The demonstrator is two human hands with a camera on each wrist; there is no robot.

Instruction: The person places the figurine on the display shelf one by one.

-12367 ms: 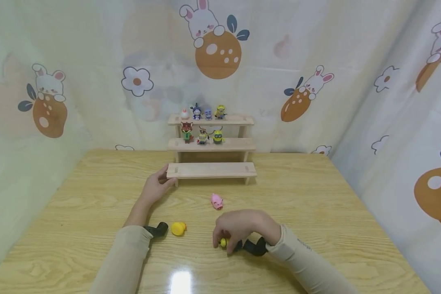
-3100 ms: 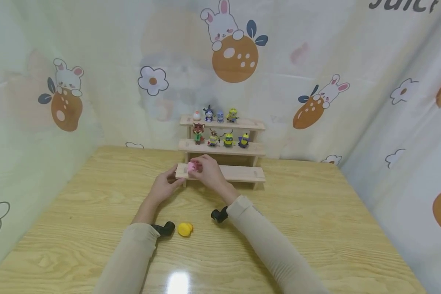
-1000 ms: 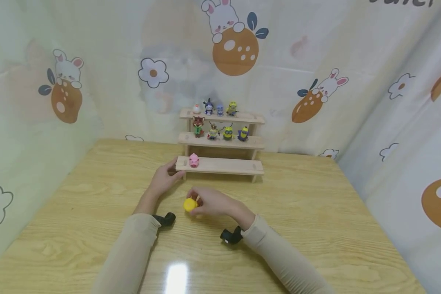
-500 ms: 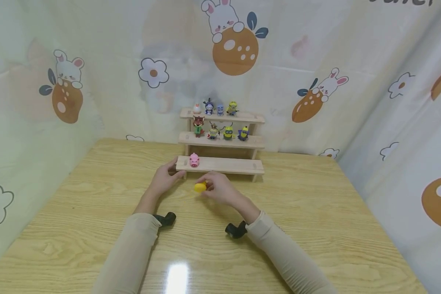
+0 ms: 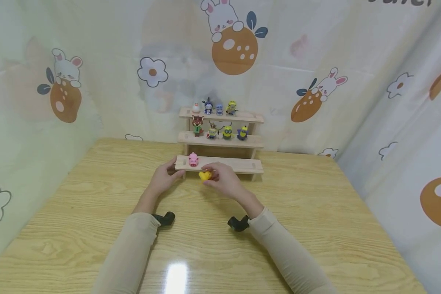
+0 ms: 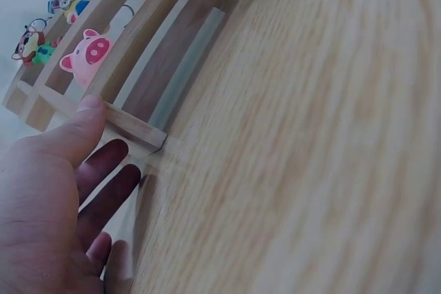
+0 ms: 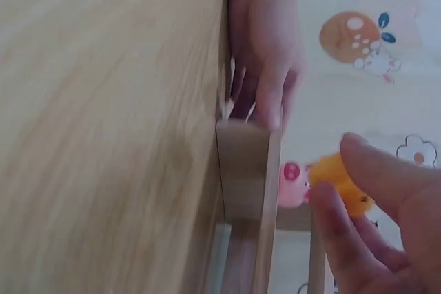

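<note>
My right hand (image 5: 226,179) pinches a yellow toy duck (image 5: 205,175) between thumb and fingers, just in front of the lowest shelf board. In the right wrist view, the duck (image 7: 341,184) overlaps part of the pink toy pig. That pig (image 5: 193,160) stands near the left end of the bottom step of a three-tier wooden display shelf (image 5: 239,164). At that same end, my left hand (image 5: 164,179) touches the shelf. In the left wrist view, its thumb (image 6: 89,118) rests against the board's corner while the other fingers spread loosely beside the end support.
A fox figurine (image 5: 197,126) and several minion-like figures (image 5: 227,132) stand on the middle step. Several small figures, including a white one (image 5: 196,108), line the top step. Black devices (image 5: 239,223) protrude at both wrists. A patterned curtain (image 5: 114,94) hangs behind the wooden table (image 5: 308,228).
My right hand set the pink pig on the bottom step, picked up the duck and carried it up to the shelf. Earlier, a caped minion joined the middle step. My left hand stayed put.
</note>
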